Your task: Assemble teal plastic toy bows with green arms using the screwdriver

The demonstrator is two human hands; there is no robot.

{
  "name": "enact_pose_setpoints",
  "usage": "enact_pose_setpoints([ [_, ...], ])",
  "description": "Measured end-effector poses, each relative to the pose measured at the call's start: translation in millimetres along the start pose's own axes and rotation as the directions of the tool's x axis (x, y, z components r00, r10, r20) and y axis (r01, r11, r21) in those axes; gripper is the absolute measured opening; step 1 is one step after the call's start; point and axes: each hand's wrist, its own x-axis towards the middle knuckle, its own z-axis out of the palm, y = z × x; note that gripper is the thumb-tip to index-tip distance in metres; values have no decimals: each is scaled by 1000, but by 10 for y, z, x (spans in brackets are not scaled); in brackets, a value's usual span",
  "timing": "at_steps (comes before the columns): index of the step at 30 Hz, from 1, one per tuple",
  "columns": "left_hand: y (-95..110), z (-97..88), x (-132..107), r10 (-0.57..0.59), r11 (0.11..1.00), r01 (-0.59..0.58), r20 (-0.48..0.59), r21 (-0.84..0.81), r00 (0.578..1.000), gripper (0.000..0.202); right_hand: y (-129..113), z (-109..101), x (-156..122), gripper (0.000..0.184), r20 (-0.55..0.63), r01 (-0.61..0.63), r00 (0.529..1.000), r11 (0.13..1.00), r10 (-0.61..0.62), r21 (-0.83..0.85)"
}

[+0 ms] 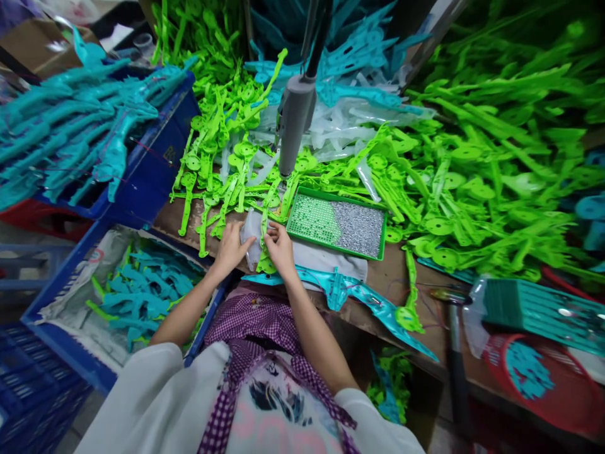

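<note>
My left hand (232, 246) and my right hand (280, 247) meet at the near edge of the wooden bench (378, 277). Both pinch a pale translucent plastic piece (250, 243) with a bright green plastic part (265, 249) lying against it. Fingers of both hands are curled closed on these pieces. Just beyond them hangs a grey powered screwdriver (293, 123), its tip pointing down at the bench. A green tray of small screws (338, 222) lies to the right of my right hand.
Heaps of green plastic parts (472, 164) cover the bench's back and right. Teal parts fill a blue crate (151, 157) at the left and another blue crate (51, 315) below it. A teal assembled piece (359, 293) lies at the bench edge. A red basket (534, 372) sits at lower right.
</note>
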Motion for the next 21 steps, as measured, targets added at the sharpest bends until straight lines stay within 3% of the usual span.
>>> enact_pose_setpoints([
  [2, -7, 46, -120, 10, 1000, -9, -28, 20, 1000, 47, 14, -2, 5, 40, 1, -21, 1000, 999, 21, 46],
  [5, 22, 105, -78, -30, 996, 27, -32, -82, 999, 39, 25, -9, 5, 39, 7, -35, 999, 992, 35, 125],
  [8, 56, 149, 155, -146, 941, 172, 108, -290, 983, 38, 32, -15, 3, 38, -3, -34, 999, 984, 35, 175],
  [11, 68, 194, 428, -195, 874, 289, 265, -390, 945, 40, 41, -19, 8, 38, 6, -42, 999, 979, 41, 201],
  [16, 52, 236, 687, -196, 839, 363, 398, -406, 896, 34, 51, -26, 16, 37, 14, -53, 999, 974, 51, 220],
  [21, 74, 235, 678, -209, 865, 354, 385, -357, 899, 34, 50, -21, 12, 38, 9, -38, 999, 976, 37, 214],
])
